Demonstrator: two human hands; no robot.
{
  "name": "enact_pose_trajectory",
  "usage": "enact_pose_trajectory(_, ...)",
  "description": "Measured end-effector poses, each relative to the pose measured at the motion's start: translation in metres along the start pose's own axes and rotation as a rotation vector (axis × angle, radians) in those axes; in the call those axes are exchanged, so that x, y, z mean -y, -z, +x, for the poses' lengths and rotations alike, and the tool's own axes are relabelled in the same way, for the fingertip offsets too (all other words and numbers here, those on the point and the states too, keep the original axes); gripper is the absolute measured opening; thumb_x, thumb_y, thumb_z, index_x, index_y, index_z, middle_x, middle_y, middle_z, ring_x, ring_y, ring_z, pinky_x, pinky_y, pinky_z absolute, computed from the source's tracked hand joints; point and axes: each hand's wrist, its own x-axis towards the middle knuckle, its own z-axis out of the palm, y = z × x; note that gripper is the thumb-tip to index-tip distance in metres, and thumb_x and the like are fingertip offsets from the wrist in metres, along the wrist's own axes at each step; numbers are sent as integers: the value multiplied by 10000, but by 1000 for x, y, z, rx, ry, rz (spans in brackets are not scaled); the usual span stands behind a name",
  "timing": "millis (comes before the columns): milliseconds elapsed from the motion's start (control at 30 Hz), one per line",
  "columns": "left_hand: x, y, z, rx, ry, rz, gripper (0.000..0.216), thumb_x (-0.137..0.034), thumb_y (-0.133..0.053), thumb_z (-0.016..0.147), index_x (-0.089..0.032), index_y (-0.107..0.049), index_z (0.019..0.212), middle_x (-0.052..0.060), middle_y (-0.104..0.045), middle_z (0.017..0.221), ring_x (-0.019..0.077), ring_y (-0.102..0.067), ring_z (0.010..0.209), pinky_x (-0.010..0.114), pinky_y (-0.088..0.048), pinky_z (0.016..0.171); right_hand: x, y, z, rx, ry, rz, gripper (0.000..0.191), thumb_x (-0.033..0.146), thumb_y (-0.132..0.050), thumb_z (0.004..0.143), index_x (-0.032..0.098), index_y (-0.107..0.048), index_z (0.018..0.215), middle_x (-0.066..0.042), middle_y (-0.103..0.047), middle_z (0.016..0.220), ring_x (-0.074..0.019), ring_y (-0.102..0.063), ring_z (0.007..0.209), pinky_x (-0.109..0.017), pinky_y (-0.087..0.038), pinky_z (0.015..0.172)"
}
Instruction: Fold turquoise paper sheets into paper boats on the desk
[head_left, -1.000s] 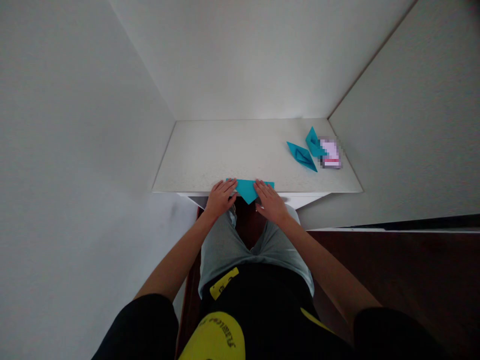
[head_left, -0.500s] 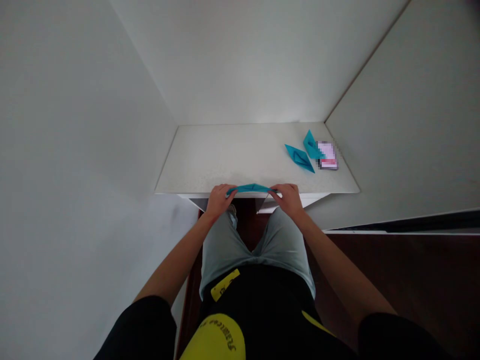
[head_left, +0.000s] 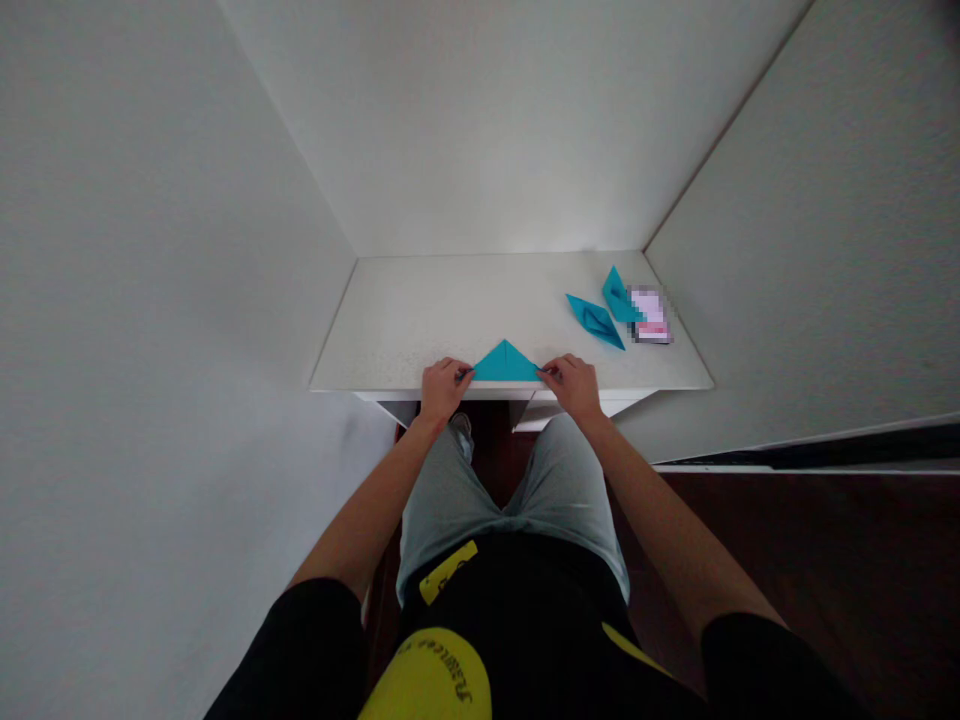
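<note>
A blue sheet of paper folded into a triangle [head_left: 505, 364] lies at the front edge of the white tabletop, its peak pointing away from me and a crease down its middle. My left hand [head_left: 444, 386] pinches its left corner. On the opposite corner, my right hand [head_left: 573, 384] is closed in the same kind of pinch. Two finished-looking blue paper boats rest to the right: one boat [head_left: 595, 321] nearer me, the other boat [head_left: 618, 297] behind it, overlapping a blurred-out pinkish rectangular object [head_left: 651, 314].
The white tabletop [head_left: 420, 300] is bounded by walls at the left, back and right. Below its front edge are white drawer or cabinet parts [head_left: 536, 410]. My legs [head_left: 442, 500] are close under the edge, above a dark red floor [head_left: 787, 560].
The folded paper has tipped from edge-on to flat, so its triangular face now shows. Both hands keep their pinch on its corners. The boats stay put; the view shifts slightly.
</note>
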Motion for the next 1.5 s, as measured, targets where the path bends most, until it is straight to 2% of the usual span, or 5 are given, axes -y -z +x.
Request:
enact_pose_trajectory(167,-2,-2,-25,20,-145,209,274,-338,-608,1120,-281,-800,1307,109,-782,1336,308,-674,1224,479,-482,1067,7,4,-9,-10,159,-132,360,383,-510,1157,215,-817,1073,-127,-798,1102,-302,-657,1052,-439,-391,923)
enact_pose_trajectory(333,-6,-6,-45,53,-207,306,445,-342,-584,1119,-234,-667,1542,137,-708,1503,358,-602,1329,521,-419,1172,18,0,-33,19,230,-209,422,364,-490,1144,169,-719,1440,-186,-746,1433,-361,-646,1222,-488,-440,997)
enact_pose_trajectory(500,-10,-1,-39,72,-215,322,401,-381,-622,1108,-208,-724,1456,152,-746,1389,355,-625,1289,497,-462,1105,27,-11,-56,-11,235,-159,670,506,-526,1124,106,-505,1662,-222,-571,1684,-404,-574,1440,-540,-430,1160)
enact_pose_trajectory(933,3,10,-23,47,-217,146,185,-346,-682,1096,-259,-845,1078,82,-820,1145,268,-710,1093,408,-504,959,6,-9,-48,-75,122,89,373,512,-633,1099,255,-780,1324,-108,-770,1466,-348,-683,1310,-510,-496,1059)
enact_pose_trajectory(1500,17,14,-1,183,-206,11,230,-438,-739,1057,-294,-888,1155,44,-829,1055,211,-752,974,346,-569,928,-4,-2,-26,0,158,83,348,457,-555,1148,279,-853,1177,-93,-858,1239,-301,-760,1125,-460,-541,957)
